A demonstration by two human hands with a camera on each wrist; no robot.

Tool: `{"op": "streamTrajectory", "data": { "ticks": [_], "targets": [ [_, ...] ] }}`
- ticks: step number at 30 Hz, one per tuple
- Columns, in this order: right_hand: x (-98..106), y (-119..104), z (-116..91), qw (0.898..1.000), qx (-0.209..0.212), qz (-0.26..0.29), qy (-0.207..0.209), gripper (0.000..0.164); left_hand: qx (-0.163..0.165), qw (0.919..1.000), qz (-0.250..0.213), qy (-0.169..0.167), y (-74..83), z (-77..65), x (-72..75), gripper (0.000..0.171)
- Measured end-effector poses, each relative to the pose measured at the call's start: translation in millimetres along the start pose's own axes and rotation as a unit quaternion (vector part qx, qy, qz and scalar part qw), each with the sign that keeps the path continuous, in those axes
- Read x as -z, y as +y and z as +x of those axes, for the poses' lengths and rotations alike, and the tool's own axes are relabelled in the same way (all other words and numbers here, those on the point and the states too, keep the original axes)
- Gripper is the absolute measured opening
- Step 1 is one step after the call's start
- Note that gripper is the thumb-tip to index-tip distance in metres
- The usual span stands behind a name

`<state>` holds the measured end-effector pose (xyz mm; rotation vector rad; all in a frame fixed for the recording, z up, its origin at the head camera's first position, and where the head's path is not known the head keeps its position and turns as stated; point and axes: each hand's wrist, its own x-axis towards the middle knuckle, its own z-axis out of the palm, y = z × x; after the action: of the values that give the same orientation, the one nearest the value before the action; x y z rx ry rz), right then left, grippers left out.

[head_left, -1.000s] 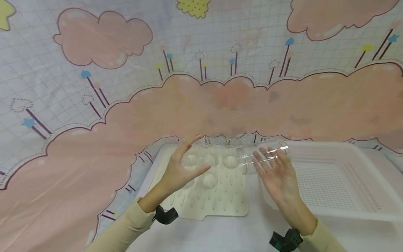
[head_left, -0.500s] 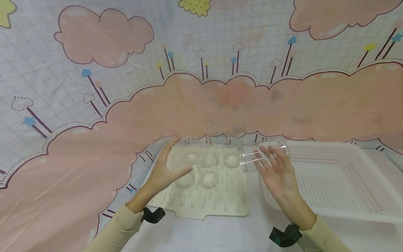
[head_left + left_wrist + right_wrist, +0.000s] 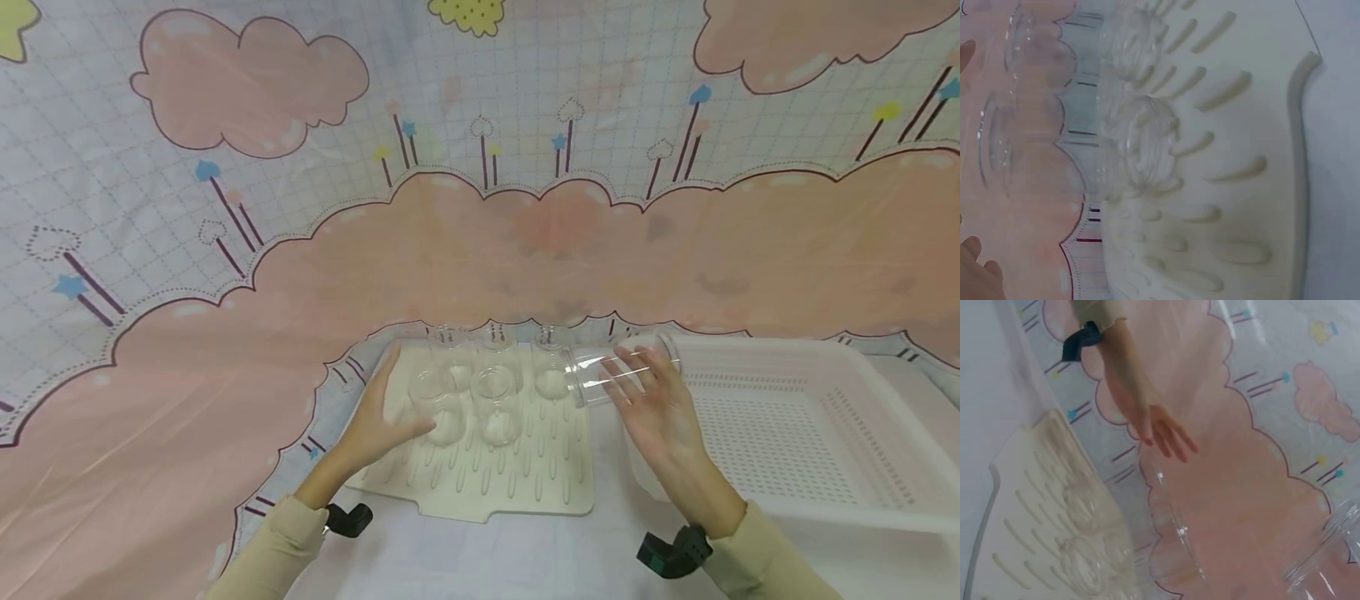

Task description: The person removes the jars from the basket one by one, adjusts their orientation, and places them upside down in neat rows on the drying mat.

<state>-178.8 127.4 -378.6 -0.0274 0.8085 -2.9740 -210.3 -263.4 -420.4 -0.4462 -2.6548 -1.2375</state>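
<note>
My right hand (image 3: pixel 663 412) holds a clear drinking glass (image 3: pixel 591 382) lying sideways, its open end pointing left beside the ridged cream draining board (image 3: pixel 540 483). Some fingers show through the glass wall. Several more clear glasses stand on the board, among them a front left glass (image 3: pixel 442 417), a front middle glass (image 3: pixel 497 417) and a back right glass (image 3: pixel 552 375). My left hand (image 3: pixel 371 429) is spread around the left side of the front left glass, thumb overlapping it in the head view. In the right wrist view, that left hand (image 3: pixel 1163 428) has straight, parted fingers.
A large white perforated basket (image 3: pixel 825 512) stands right of the board, under and beside my right hand. A white tabletop (image 3: pixel 450 558) lies in front. Behind rises a pink and white cloth (image 3: pixel 480 250) printed with clouds.
My left hand has moved left and a little down, from over the glasses to the left side of the front left one. The right hand keeps its glass, tilting it slightly.
</note>
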Motion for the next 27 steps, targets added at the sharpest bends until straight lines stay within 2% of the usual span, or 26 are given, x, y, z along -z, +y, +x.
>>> {"op": "streamTrajectory", "data": {
  "ticks": [4, 9, 16, 21, 27],
  "targets": [
    [-1, 1, 4, 1.0, -0.003, -0.021, 0.018, 0.034, 0.021, 0.9991, 0.029, -0.024, -20.7, -4.8, -4.5, 0.119],
    [-2, 4, 9, 0.998, -0.004, -0.049, 0.034, 0.05, 0.006, 0.9934, 0.106, -0.045, -45.3, -9.1, -10.2, 0.122],
    [-5, 7, 15, 0.996, -0.002, -0.068, 0.051, 0.038, 0.017, 0.9798, 0.185, -0.073, -64.9, -13.2, -14.8, 0.119],
    [-6, 10, 19, 0.995, 0.004, -0.08, 0.064, 0.038, 0.002, 0.9688, 0.233, -0.085, -76.8, -14.1, -18.0, 0.111],
    [-6, 14, 23, 0.993, 0.014, -0.091, 0.079, 0.009, 0.01, 0.9621, 0.252, -0.103, -87.3, -17.3, -20.9, 0.106]
  ]
}}
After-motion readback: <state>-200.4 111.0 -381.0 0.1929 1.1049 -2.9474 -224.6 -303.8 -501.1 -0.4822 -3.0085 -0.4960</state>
